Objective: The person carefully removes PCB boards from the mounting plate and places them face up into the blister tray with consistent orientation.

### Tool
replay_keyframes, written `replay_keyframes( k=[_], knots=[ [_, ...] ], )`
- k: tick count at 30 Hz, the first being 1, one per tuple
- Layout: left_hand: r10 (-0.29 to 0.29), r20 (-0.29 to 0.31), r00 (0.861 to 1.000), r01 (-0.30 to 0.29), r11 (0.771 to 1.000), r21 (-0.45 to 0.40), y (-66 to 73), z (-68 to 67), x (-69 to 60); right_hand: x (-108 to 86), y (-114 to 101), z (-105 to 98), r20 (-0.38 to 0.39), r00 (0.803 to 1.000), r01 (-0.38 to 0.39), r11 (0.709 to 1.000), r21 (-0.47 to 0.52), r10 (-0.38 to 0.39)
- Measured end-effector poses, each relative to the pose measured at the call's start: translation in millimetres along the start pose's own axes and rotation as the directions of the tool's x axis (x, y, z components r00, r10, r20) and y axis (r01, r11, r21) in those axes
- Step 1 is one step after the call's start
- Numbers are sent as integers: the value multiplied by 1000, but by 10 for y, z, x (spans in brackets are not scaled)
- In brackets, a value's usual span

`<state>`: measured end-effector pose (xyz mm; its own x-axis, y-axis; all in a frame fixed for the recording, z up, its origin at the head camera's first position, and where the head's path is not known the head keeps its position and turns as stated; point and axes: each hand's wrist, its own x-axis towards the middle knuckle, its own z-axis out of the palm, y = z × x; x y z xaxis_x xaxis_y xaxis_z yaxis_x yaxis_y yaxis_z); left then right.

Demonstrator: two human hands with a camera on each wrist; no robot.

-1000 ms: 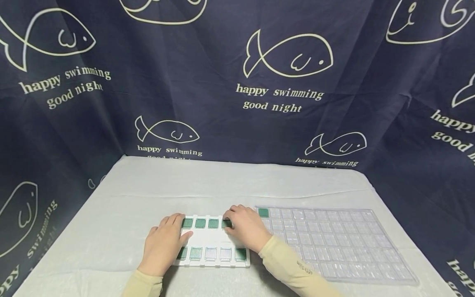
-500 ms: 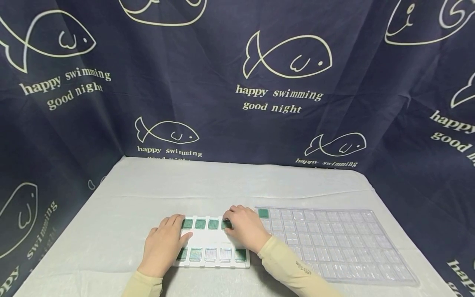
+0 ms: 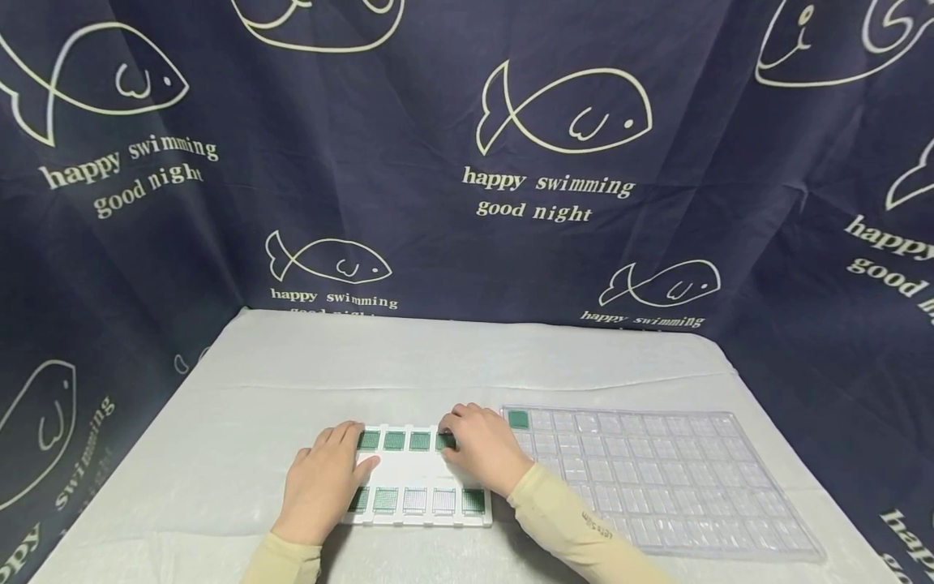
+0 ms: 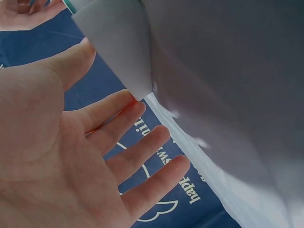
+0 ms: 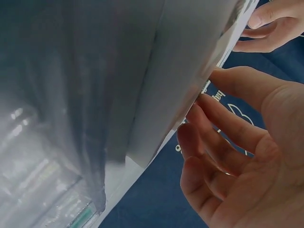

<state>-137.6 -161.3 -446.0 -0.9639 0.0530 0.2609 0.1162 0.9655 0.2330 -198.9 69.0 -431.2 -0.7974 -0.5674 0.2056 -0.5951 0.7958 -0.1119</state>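
Note:
In the head view, a white slotted tray [image 3: 404, 468] lies on the table, with green gridded circuit boards [image 3: 394, 440] in two rows. My left hand [image 3: 319, 478] rests on the tray's left end, its thumb over the top; the left wrist view shows its fingers fairly straight, touching the tray's corner. At the far right slot, thumb and index finger of my right hand [image 3: 483, 448] pinch a green circuit board [image 3: 446, 440], partly hidden by the fingers. The right wrist view has those fingertips close together at the tray's edge, the other fingers curled.
Right of the tray lies a clear plastic compartment box [image 3: 642, 470]. One green square [image 3: 518, 419] sits in its far left compartment. A white cloth covers the table [image 3: 467, 357]; dark blue fish-print curtains [image 3: 409, 162] hang behind and at both sides.

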Motion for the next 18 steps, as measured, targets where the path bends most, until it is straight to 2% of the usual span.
replay_keyframes(
  k=[4,18],
  knots=[
    [10,-16,1000,-10,1000,3,-3,12,-2,-2,5,9,1,1000,-6,1000,5,5],
    [7,-14,1000,-7,1000,-2,-14,23,-4,-5,24,-27,-18,1000,-4,999,36,5]
  ],
)
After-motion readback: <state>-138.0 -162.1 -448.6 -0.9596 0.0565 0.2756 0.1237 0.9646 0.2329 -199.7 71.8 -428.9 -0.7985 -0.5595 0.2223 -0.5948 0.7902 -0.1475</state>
